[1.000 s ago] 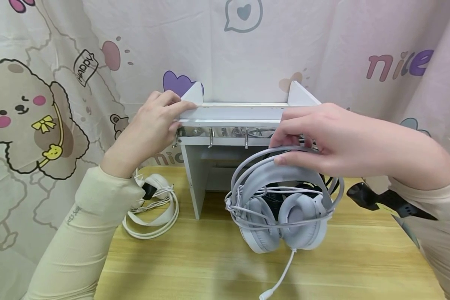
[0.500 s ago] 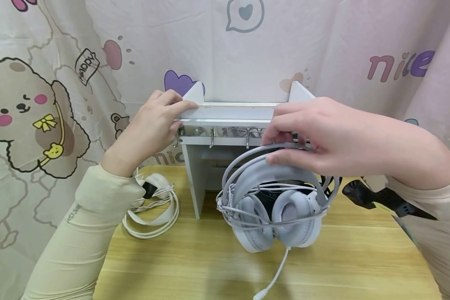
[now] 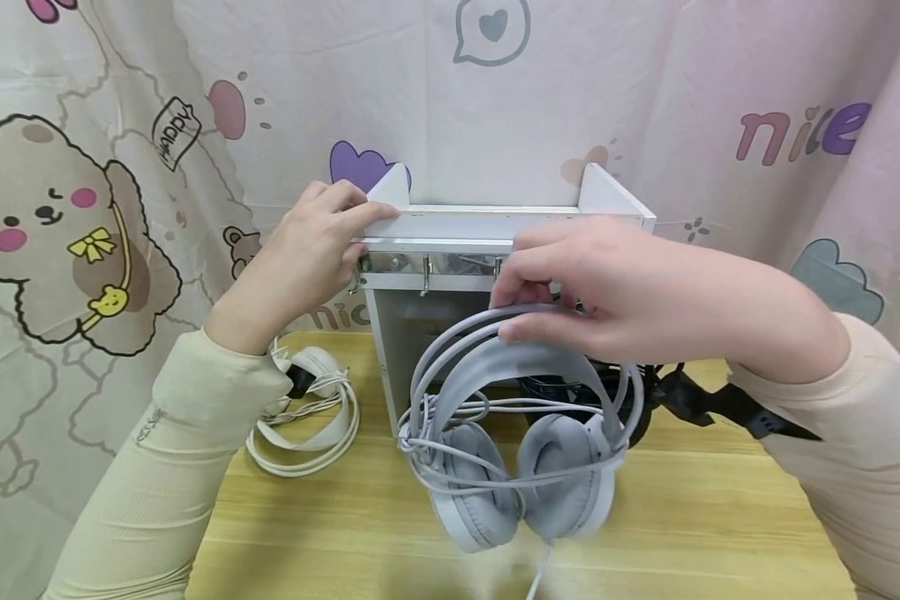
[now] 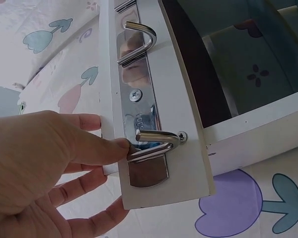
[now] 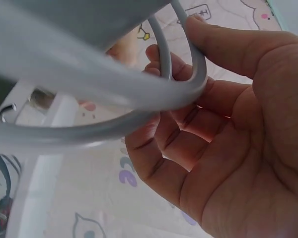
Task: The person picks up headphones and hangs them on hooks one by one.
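Observation:
In the head view my right hand [image 3: 600, 287] holds light grey headphones [image 3: 521, 362] by the top of the headband, in front of the white shelf [image 3: 465, 227]. Their cable is wound around the ear cups [image 3: 562, 479], and a thin stalk dangles below. The right wrist view shows the thumb and fingers around the twin grey headband tubes [image 5: 184, 94]. My left hand [image 3: 307, 250] grips the left end of the shelf's front board. Seen from the left wrist, its thumb presses beside a chrome hook [image 4: 161, 139] on the metal rail [image 4: 139, 109], with fingers behind.
White headphones [image 3: 318, 367] with a coiled cable lie on the wooden table [image 3: 307, 533], left of the shelf. Black headphones [image 3: 637, 417] show partly behind the grey ones. More chrome hooks [image 3: 425, 275] line the rail. A printed curtain [image 3: 525, 125] hangs behind.
My right hand has carried the grey headphones leftward, and they now hang slightly lower and closer to the camera. The left hand has stayed on the shelf.

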Demonstrator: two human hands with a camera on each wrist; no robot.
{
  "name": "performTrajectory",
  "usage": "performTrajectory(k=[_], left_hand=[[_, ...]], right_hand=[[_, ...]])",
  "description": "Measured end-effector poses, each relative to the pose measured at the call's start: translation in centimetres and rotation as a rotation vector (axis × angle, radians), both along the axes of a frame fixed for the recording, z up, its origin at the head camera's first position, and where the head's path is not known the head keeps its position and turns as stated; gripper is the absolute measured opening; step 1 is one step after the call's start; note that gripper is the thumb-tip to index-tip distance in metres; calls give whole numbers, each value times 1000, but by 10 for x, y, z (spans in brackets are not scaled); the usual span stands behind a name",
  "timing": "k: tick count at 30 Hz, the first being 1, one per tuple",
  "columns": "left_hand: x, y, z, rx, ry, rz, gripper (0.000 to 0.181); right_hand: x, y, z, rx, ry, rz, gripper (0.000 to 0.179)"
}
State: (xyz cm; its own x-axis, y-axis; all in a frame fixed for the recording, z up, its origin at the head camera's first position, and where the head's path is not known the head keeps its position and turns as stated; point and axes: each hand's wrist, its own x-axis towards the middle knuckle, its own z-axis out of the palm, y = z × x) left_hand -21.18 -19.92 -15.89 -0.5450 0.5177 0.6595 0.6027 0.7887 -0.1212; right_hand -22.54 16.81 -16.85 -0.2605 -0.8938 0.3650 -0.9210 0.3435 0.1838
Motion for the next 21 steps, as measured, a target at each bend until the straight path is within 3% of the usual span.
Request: performTrajectory(k=[4,8,11,21], left_hand=[[-1,1,0,-1,6,-7,53],[-2,2,0,0,9,-18,54],[-2,2,1,3,-2,-26,54],[0,-2,5,19,-53,-15,55]], right_hand=[[54,-32,24,-45,-93,6,8],[77,-51,33,-76,-159,-3,8],[76,-58,32,-80,-191,-28,7],[58,-77,23,-124,-229,3,10]])
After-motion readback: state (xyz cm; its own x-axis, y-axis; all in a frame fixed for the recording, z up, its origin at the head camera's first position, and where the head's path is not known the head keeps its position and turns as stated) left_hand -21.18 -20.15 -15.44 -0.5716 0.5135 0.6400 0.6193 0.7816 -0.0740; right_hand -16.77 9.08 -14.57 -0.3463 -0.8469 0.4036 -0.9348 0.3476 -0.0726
